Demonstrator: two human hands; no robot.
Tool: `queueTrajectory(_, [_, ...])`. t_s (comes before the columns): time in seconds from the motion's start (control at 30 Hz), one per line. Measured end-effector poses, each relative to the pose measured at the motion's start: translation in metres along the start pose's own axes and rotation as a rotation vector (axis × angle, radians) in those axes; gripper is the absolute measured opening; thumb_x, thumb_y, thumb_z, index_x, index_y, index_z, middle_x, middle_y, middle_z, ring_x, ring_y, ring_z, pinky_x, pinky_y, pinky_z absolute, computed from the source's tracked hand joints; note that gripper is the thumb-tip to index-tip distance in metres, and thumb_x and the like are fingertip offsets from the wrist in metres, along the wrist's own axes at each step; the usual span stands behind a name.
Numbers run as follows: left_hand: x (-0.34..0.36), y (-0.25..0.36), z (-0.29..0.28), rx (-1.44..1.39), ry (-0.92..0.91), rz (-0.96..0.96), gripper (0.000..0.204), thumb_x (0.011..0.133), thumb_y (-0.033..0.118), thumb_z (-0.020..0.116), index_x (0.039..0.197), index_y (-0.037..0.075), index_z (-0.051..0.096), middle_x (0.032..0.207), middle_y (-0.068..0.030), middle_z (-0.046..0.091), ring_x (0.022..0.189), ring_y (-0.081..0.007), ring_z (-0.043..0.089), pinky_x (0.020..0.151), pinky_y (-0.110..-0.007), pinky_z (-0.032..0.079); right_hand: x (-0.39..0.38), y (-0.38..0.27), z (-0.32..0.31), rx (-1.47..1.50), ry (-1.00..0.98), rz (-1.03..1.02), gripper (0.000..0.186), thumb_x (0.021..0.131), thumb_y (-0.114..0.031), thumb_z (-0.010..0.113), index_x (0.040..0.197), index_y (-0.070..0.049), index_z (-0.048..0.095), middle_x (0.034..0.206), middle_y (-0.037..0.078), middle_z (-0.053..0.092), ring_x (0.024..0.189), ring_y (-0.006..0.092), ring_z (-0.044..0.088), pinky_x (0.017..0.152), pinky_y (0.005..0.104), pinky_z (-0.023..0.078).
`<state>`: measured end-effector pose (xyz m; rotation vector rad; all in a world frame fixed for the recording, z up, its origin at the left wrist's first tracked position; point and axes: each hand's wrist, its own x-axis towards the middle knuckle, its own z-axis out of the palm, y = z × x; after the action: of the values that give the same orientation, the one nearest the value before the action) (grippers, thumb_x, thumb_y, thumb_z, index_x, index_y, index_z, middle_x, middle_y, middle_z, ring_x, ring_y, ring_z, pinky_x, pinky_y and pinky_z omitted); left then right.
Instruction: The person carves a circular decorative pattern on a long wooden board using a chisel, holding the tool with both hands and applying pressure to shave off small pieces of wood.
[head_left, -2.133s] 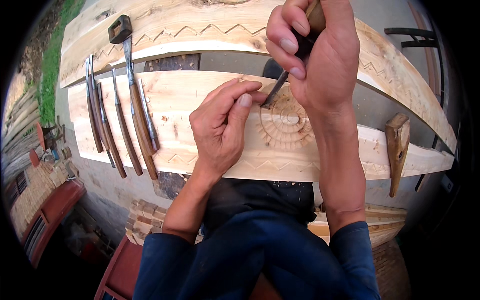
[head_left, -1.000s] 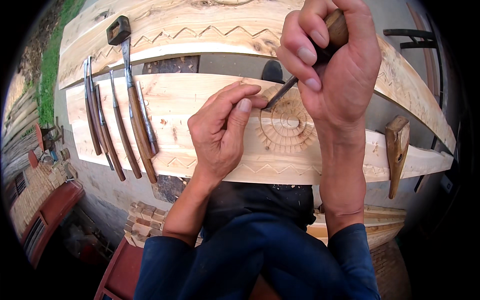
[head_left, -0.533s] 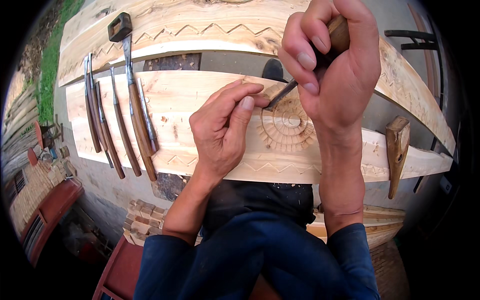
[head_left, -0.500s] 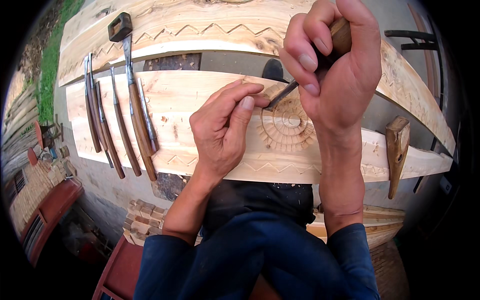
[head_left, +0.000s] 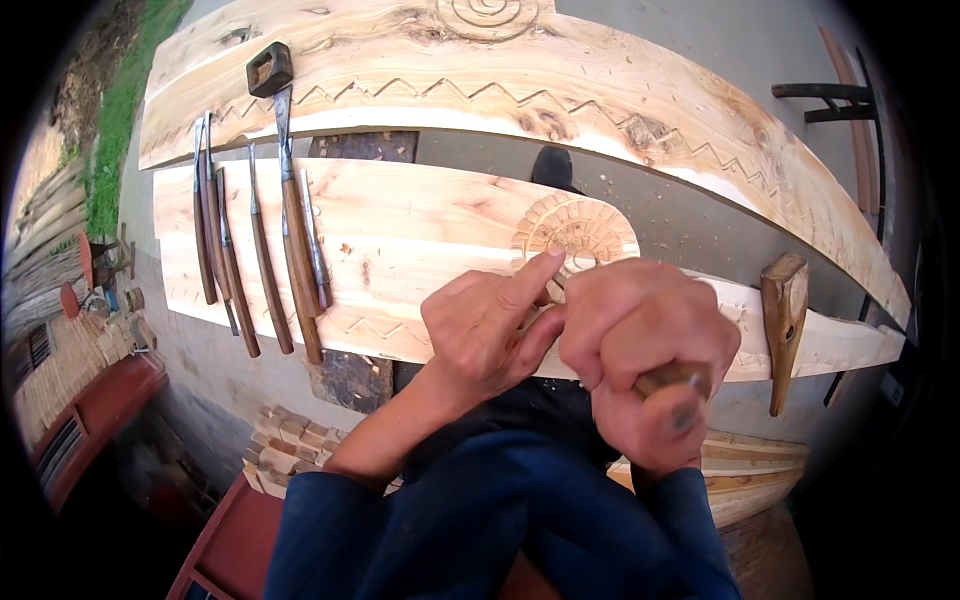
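My right hand (head_left: 650, 350) is closed around a chisel's wooden handle (head_left: 675, 405), which now points back toward my body. Beside it, my left hand (head_left: 490, 325) has its index finger stretched forward and thumb bent in, against the short visible bit of chisel shaft (head_left: 553, 293); the cutting edge is hidden. Both hands are over the lower edge of the carved round rosette (head_left: 575, 220) on the near pale plank (head_left: 400, 230). Several chisels and gouges (head_left: 264, 280) lie across that plank's left part. A wooden mallet (head_left: 785, 320) rests on its narrow right end.
A second plank (head_left: 420, 70) with zigzag and spiral carving lies behind. A square metal-headed tool (head_left: 268, 68) overlaps it. A dark shoe tip (head_left: 552, 167) shows between the planks. Stacked wood blocks (head_left: 280, 450) and red boards (head_left: 215, 540) are below left; black metal bars (head_left: 820, 92) stand upper right.
My right hand has swung down toward my body, turning the chisel handle with it. My left hand has shifted lower and right, uncovering the rosette's top. The view has shifted slightly.
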<state>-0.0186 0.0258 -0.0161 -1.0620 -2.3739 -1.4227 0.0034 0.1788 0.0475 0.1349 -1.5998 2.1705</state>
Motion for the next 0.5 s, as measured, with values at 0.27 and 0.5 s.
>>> queueTrajectory(0.27, [-0.016,0.004,0.011,0.101,-0.068,0.049,0.04,0.092,0.016,0.09,0.129,0.007,0.079,0.071,0.0002,0.06,0.055,-0.0169,0.053,0.05,-0.032,0.041,-0.065,-0.001,0.003,-0.133,-0.19,-0.194,0.05,0.103,-0.05,0.078,0.084,-0.006,0.061,0.079,0.008,0.072,0.057,0.0207,0.067,0.05,0.0322,0.051])
queueTrajectory(0.5, [-0.005,0.011,0.011,0.217,-0.199,0.044,0.029,0.094,0.015,0.086,0.118,0.0,0.078,0.075,-0.0022,0.064,0.055,-0.0152,0.054,0.051,-0.031,0.04,-0.064,0.005,-0.008,-0.063,-0.212,-0.182,0.054,0.105,-0.051,0.075,0.078,-0.007,0.059,0.077,0.007,0.071,0.056,0.0205,0.066,0.05,0.0311,0.05])
